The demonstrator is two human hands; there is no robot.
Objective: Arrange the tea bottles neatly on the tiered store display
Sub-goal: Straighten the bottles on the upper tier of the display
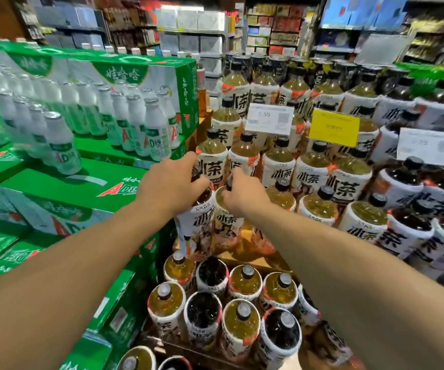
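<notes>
The step in hand is the straightening of the left end of the middle row. Both hands are at work there. The left hand [173,182] has its fingers curled round the neck and cap of a dark tea bottle [197,231], which stands at the very corner of the tier and looks tilted a little, its foot reaching down past the wooden shelf edge [245,259] towards the row below. Whether it is lifted clear of the shelf or stands on it I cannot tell. The right hand [242,193] pinches the cap of a pale green tea bottle [226,225] just beside it; the two bottles touch at the shoulder.

The rest of the tiered display [277,264] already looks fairly orderly — pale bottles in ranks on the upper tiers, dark ones to the right, a mixed block of caps on the lowest tier. A white price card [269,118] and a yellow price card [334,128] stand among the upper rows, and green cartons [63,182] of white milk-drink bottles [63,145] crowd the left side.

The next move, as I judge it, calls for setting the dark bottle upright and fully on the shelf, label forward, snug against its pale neighbour — gently, since a nudge could tip it onto the caps below.
</notes>
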